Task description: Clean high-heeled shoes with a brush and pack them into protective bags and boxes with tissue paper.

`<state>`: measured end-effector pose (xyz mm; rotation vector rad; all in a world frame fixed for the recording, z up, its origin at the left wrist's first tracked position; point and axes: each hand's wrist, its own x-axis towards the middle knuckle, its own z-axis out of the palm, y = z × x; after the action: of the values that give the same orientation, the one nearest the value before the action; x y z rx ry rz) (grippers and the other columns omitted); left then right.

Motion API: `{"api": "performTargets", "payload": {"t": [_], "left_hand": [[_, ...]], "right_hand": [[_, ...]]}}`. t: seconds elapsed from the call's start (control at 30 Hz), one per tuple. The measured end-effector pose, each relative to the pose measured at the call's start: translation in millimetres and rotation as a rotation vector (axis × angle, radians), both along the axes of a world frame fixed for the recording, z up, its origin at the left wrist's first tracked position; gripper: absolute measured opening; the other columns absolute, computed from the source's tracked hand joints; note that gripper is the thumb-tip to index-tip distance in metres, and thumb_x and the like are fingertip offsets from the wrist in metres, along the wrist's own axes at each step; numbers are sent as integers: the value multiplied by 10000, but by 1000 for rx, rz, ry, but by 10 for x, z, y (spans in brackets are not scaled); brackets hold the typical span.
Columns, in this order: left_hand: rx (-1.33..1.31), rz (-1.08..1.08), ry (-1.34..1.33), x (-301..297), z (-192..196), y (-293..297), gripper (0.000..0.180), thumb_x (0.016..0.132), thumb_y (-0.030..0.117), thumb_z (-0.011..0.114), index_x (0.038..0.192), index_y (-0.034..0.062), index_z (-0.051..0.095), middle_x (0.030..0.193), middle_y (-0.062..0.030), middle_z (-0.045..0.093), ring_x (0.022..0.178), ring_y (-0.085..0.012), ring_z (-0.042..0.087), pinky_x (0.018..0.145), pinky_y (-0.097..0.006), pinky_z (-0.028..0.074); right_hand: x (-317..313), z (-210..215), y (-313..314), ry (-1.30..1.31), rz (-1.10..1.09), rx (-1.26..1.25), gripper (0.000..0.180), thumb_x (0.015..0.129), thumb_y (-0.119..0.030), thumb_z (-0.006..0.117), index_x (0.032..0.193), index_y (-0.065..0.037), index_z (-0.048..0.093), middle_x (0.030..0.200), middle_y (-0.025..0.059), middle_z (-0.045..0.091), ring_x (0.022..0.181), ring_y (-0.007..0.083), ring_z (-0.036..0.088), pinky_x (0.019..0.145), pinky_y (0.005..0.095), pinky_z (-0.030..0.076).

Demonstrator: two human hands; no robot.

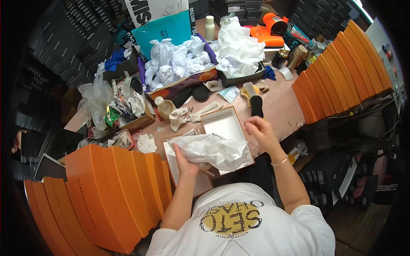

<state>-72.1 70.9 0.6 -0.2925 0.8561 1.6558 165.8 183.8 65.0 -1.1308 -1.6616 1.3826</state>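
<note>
My left hand point(186, 162) grips the left end of a bundle of white tissue paper point(222, 154). The paper lies loosely crumpled over what is inside, so I cannot make out the contents. Under and behind it sits an open box point(222, 121) with a white inside and thin orange edges. Clear of the box on the right, my right hand point(261, 133) is raised with its fingers curled in, and nothing shows in them. Just beyond those fingers lies a brush with a black handle point(256, 107).
Stacked orange boxes stand at the near left point(102, 187) and far right point(337, 72). Crumpled white paper fills a purple carton point(183, 79) at the back. A glass jar point(164, 107) is left of the box. An orange heat gun point(270, 32) is at the back right.
</note>
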Motion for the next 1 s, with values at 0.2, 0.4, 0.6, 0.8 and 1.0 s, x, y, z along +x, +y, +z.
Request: {"api": "performTargets", "payload": {"t": [0.2, 0.4, 0.6, 0.8, 1.0], "left_hand": [[-66, 93, 140, -40, -120, -19, 665, 871, 611, 478, 1311, 113, 448, 1337, -54, 473, 1228, -245, 450, 1031, -416, 361], [-52, 114, 368, -101, -10, -146, 595, 947, 526, 411, 1313, 57, 407, 1255, -87, 514, 1137, -245, 525, 959, -386, 434], [34, 140, 375, -101, -38, -5, 508, 960, 511, 394, 1140, 52, 517, 1099, -90, 589, 996, -227, 583, 855, -344, 484], [550, 156, 366, -676, -287, 400, 363, 989, 390, 422, 849, 81, 551, 775, -23, 546, 656, -96, 469, 554, -225, 378], [195, -485, 150, 225, -497, 632, 452, 952, 422, 473, 1256, 89, 504, 1237, -57, 536, 1126, -184, 512, 936, -317, 421]], "right_hand": [[-241, -82, -683, -300, 189, 337, 563, 737, -222, 748, 1204, 1, 524, 1265, 167, 484, 1158, 344, 466, 988, 401, 383], [-312, 48, -672, -321, 411, -120, 497, 768, -234, 741, 1172, -7, 560, 1054, 118, 625, 1012, 234, 570, 897, 362, 447], [-216, -426, -943, 114, 245, -437, 386, 840, -117, 676, 1185, 8, 555, 1077, 78, 633, 1006, 145, 571, 891, 290, 457], [677, -428, -808, 473, -200, -667, 351, 925, -146, 573, 1242, -9, 508, 1171, 58, 587, 1087, 151, 549, 953, 304, 426], [882, -470, -806, 562, -240, -641, 375, 939, -204, 564, 1269, -48, 480, 1206, 36, 565, 1089, 147, 553, 938, 303, 448]]}}
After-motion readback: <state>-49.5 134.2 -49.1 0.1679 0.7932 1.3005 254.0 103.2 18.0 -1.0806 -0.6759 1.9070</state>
